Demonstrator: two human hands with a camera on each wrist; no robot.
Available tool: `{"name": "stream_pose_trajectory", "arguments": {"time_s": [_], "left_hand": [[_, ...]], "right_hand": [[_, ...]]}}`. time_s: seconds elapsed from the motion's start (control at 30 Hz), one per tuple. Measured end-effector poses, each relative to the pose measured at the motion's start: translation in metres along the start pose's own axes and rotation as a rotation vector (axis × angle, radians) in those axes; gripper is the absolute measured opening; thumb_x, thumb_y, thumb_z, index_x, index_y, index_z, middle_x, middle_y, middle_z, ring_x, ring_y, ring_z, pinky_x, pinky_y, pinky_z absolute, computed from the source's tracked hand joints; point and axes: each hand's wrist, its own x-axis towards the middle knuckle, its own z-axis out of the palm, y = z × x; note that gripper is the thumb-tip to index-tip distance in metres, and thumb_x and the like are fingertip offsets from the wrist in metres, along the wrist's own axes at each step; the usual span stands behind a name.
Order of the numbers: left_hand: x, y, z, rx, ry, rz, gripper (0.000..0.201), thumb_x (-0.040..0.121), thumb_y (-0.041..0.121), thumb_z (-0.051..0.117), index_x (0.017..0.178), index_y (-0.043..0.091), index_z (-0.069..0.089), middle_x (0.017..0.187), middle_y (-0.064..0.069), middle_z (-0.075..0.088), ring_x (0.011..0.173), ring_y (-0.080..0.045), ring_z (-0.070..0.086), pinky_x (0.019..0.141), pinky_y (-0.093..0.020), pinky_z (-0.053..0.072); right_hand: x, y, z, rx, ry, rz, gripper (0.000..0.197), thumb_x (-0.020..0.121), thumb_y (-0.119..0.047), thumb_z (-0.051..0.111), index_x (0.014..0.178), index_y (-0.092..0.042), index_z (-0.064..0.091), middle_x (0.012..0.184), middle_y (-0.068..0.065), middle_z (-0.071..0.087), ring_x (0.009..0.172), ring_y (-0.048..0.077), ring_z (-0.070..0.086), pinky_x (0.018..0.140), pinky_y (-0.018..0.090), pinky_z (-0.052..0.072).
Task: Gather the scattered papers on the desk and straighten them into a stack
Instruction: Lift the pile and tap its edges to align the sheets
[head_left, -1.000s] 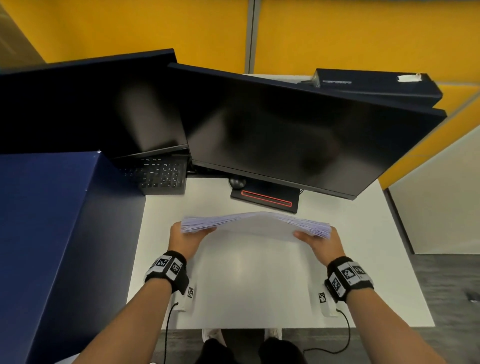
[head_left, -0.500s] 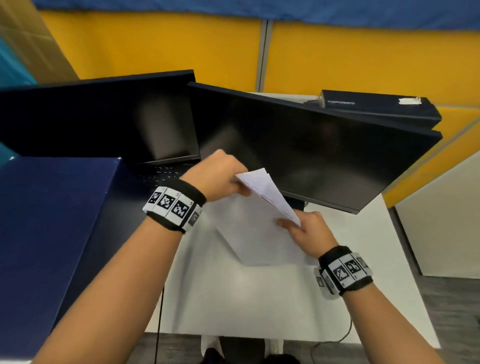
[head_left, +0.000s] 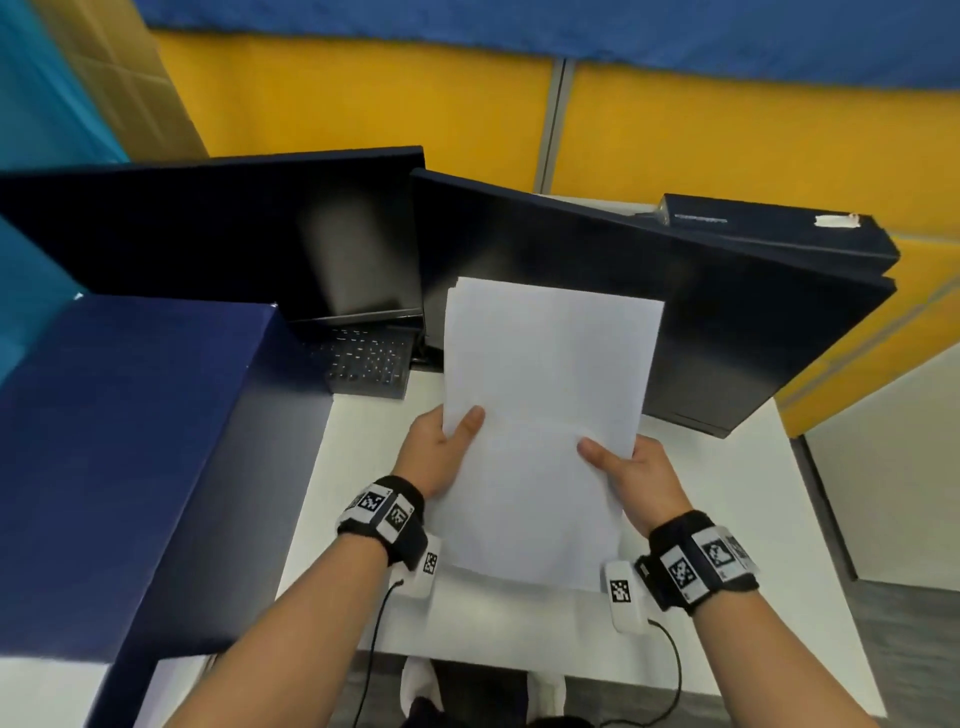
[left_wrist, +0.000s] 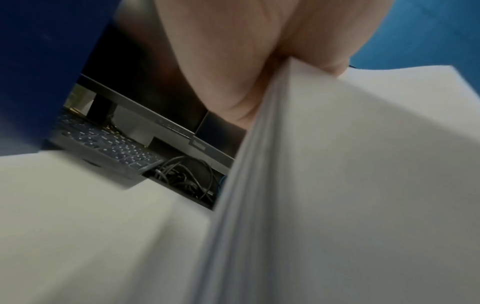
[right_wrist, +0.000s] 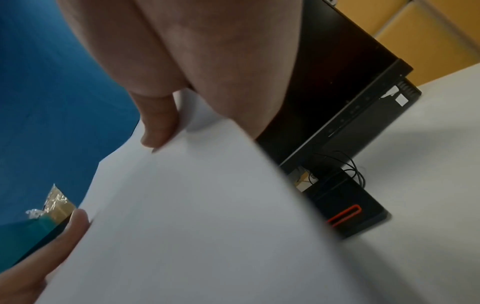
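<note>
White surface (head_left: 374, 467) lying below, the papers (head_left: 545, 415) are being pinched upright by left hand (head_left: 441, 452) and right hand (head_left: 639, 478); uneven top edges risk sheets sliding loose.

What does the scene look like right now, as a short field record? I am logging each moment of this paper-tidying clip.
held item: stack of white paper sheets, upright, facing the person
left hand: grips the stack's left edge, thumb on the front
right hand: grips the stack's right edge, thumb on the front
stack alignment: top edges slightly uneven at the upper left
stack bottom: touching the white desk or not, cannot tell
behind stack: two dark monitors; black keyboard
left of desk: dark blue partition
</note>
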Motion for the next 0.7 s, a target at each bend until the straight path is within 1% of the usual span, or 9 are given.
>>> {"name": "stream_pose_trajectory", "arguments": {"time_s": [0.1, 0.17, 0.27, 0.37, 0.47, 0.5, 0.57, 0.6, 0.7], "left_hand": [[-0.002, -0.009, -0.005, 0.064, 0.14, 0.078, 0.031, 0.1, 0.045, 0.053, 0.102, 0.016, 0.065, 0.092, 0.001, 0.071, 0.081, -0.006, 0.064, 0.073, -0.019, 0.052], [-0.005, -0.012, -0.005, 0.108, 0.206, 0.096, 0.04, 0.102, 0.045, 0.046, 0.087, 0.01, 0.058, 0.077, -0.007, 0.064, 0.066, -0.013, 0.055, 0.062, -0.025, 0.048], [-0.013, -0.008, -0.005, 0.225, 0.205, 0.09, 0.045, 0.105, 0.045, 0.037, 0.073, 0.013, 0.041, 0.062, -0.002, 0.045, 0.054, -0.015, 0.038, 0.052, -0.029, 0.035], [-0.015, 0.001, -0.009, 0.181, 0.159, 0.093, 0.046, 0.105, 0.044, 0.038, 0.068, 0.016, 0.037, 0.061, 0.004, 0.04, 0.054, -0.011, 0.035, 0.05, -0.02, 0.031], [-0.017, 0.011, -0.014, 0.114, 0.089, 0.083, 0.046, 0.102, 0.048, 0.042, 0.071, 0.014, 0.044, 0.064, 0.003, 0.045, 0.057, -0.011, 0.041, 0.054, -0.02, 0.035], [-0.018, 0.013, -0.016, 0.11, 0.063, 0.083, 0.044, 0.101, 0.049, 0.046, 0.077, 0.013, 0.052, 0.069, 0.004, 0.054, 0.06, -0.011, 0.049, 0.056, -0.018, 0.04], [-0.022, 0.018, -0.016, 0.094, 0.036, 0.094, 0.035, 0.097, 0.046, 0.056, 0.093, 0.013, 0.065, 0.087, 0.006, 0.071, 0.076, -0.008, 0.066, 0.065, -0.013, 0.05], [-0.024, 0.02, -0.016, 0.088, 0.054, 0.108, 0.032, 0.096, 0.045, 0.06, 0.098, 0.014, 0.067, 0.093, 0.006, 0.073, 0.084, -0.007, 0.069, 0.07, -0.015, 0.052], [-0.03, 0.032, -0.019, 0.072, 0.175, 0.147, 0.024, 0.098, 0.04, 0.058, 0.106, 0.02, 0.068, 0.101, 0.008, 0.074, 0.091, -0.004, 0.069, 0.08, -0.025, 0.054]], "right_hand": [[-0.004, 0.006, -0.001, -0.035, -0.063, -0.017, 0.031, 0.093, -0.033, 0.065, 0.115, -0.012, 0.072, 0.108, 0.003, 0.077, 0.1, 0.023, 0.074, 0.095, 0.048, 0.054], [-0.008, 0.008, 0.002, -0.072, -0.039, -0.039, 0.031, 0.094, -0.032, 0.063, 0.116, -0.011, 0.071, 0.107, 0.002, 0.077, 0.098, 0.02, 0.074, 0.093, 0.046, 0.056], [-0.014, 0.011, 0.008, -0.101, 0.03, -0.065, 0.026, 0.095, -0.028, 0.063, 0.114, -0.012, 0.072, 0.103, -0.001, 0.077, 0.094, 0.013, 0.075, 0.093, 0.043, 0.056], [-0.019, 0.009, 0.008, -0.129, 0.062, -0.102, 0.02, 0.096, -0.027, 0.062, 0.113, -0.02, 0.07, 0.103, -0.007, 0.075, 0.093, 0.009, 0.073, 0.092, 0.039, 0.056], [-0.021, 0.006, 0.003, -0.144, 0.044, -0.131, 0.017, 0.096, -0.028, 0.06, 0.111, -0.028, 0.069, 0.108, -0.007, 0.074, 0.102, 0.014, 0.071, 0.095, 0.039, 0.054], [-0.022, 0.006, 0.002, -0.149, 0.033, -0.139, 0.017, 0.097, -0.029, 0.059, 0.111, -0.03, 0.068, 0.109, -0.007, 0.074, 0.103, 0.014, 0.071, 0.095, 0.039, 0.054], [-0.024, 0.003, 0.003, -0.162, 0.033, -0.149, 0.018, 0.098, -0.029, 0.057, 0.113, -0.03, 0.067, 0.11, -0.008, 0.073, 0.104, 0.014, 0.069, 0.097, 0.04, 0.052], [-0.025, 0.0, 0.003, -0.168, 0.028, -0.159, 0.019, 0.098, -0.029, 0.057, 0.115, -0.028, 0.066, 0.11, -0.009, 0.072, 0.104, 0.013, 0.069, 0.097, 0.04, 0.052], [-0.027, -0.012, 0.008, -0.169, -0.013, -0.19, 0.023, 0.097, -0.032, 0.057, 0.117, -0.025, 0.066, 0.11, -0.008, 0.073, 0.102, 0.011, 0.07, 0.094, 0.037, 0.054]]}}
